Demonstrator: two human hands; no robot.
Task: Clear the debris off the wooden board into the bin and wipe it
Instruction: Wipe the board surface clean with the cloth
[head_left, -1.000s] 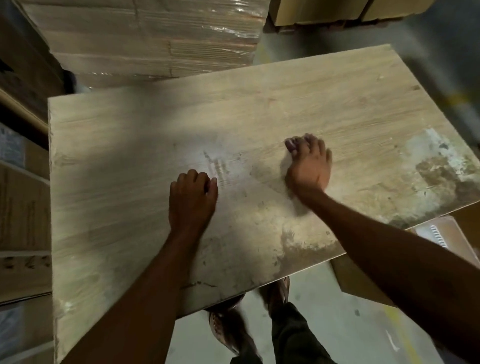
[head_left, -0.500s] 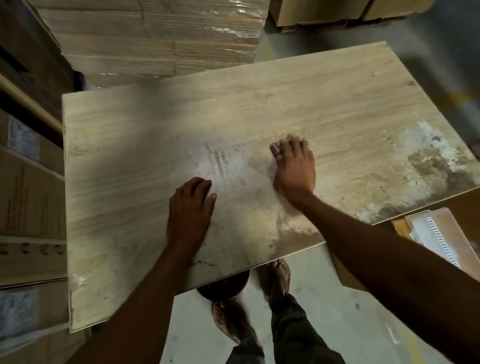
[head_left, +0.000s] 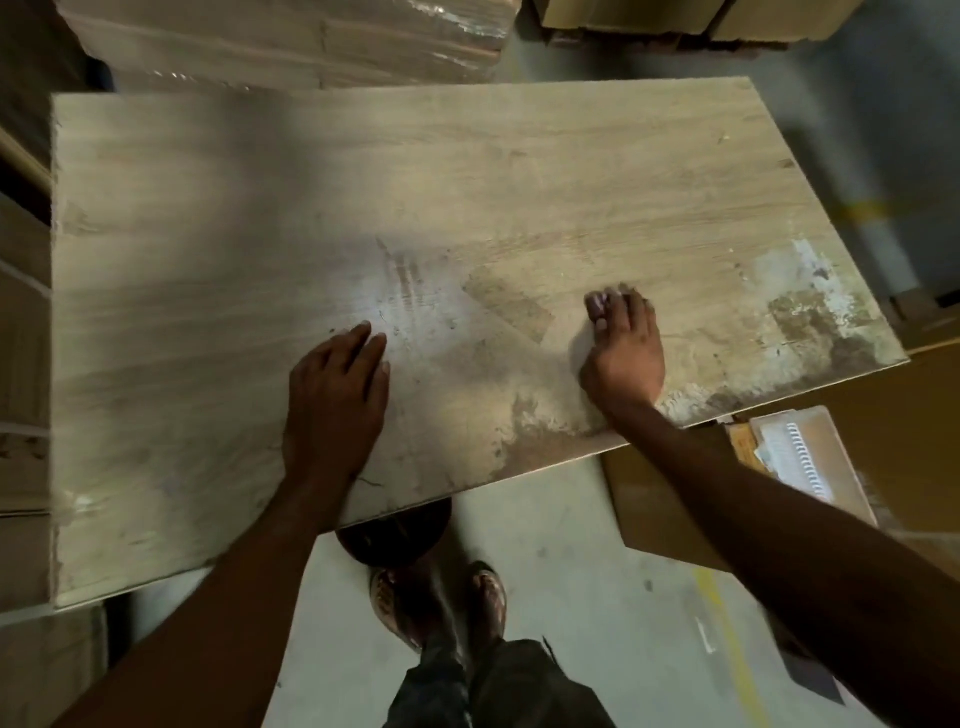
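Note:
The pale wooden board (head_left: 311, 182) lies flat in front of me and fills most of the head view. Fine dust and small specks cover its middle, with whitish and brown crusted patches (head_left: 810, 301) at the right end and along the front edge (head_left: 540, 421). My left hand (head_left: 337, 400) rests palm down on the board near the front edge, empty. My right hand (head_left: 623, 353) presses on the board further right, fingertips bent and blurred, nothing visible in it. A dark round bin (head_left: 400, 540) shows partly under the board's front edge.
Cardboard cartons (head_left: 21, 364) stand along the left, and a plastic-wrapped stack (head_left: 291, 36) is behind the board. A carton with a spiral notebook (head_left: 800, 457) sits low at the right. My sandalled feet (head_left: 488, 597) stand on the grey floor.
My right hand slid left across the dusty middle, then back to the right, leaving a darker swept patch. My left hand stayed in place. The view shifted slightly.

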